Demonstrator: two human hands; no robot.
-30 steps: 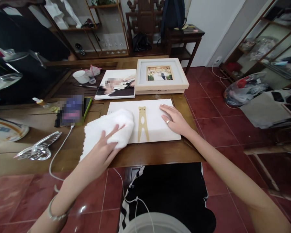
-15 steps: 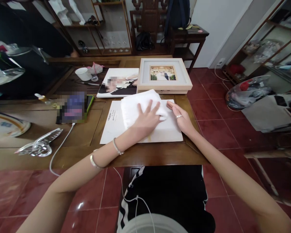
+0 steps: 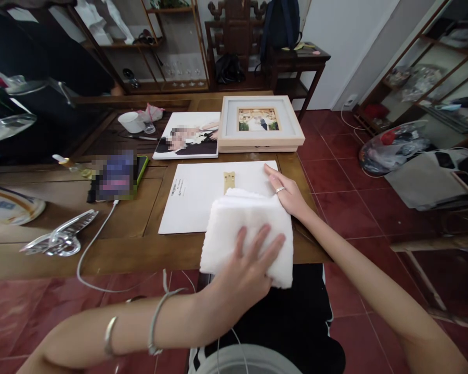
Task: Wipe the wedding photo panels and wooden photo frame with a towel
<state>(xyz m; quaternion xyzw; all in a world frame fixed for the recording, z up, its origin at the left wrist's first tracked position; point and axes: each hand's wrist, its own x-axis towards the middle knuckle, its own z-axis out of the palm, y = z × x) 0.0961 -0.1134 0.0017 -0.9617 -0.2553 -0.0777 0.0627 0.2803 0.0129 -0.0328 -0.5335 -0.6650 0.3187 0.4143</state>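
Observation:
My left hand (image 3: 246,265) lies flat with spread fingers on a folded white cloth (image 3: 245,228), which hangs over the near edge of the wooden table (image 3: 140,244). The cloth covers the near right part of a white board (image 3: 203,189) that lies face down, with a pale wooden stand strip (image 3: 229,181) showing above the cloth. My right hand (image 3: 286,193), a ring on one finger, rests flat on the board's right edge beside the cloth.
A framed photo (image 3: 259,123) and a photo print (image 3: 189,136) lie beyond the board. To the left are a phone on a white cable (image 3: 119,174), a clear plastic piece (image 3: 58,236), a plate (image 3: 10,203) and a white cup (image 3: 130,122). Shelves, a chair and bags stand around.
My left hand has dragged the cloth across the board: from the left edge, to the far right corner, then down to the near edge. My right hand stayed on the board.

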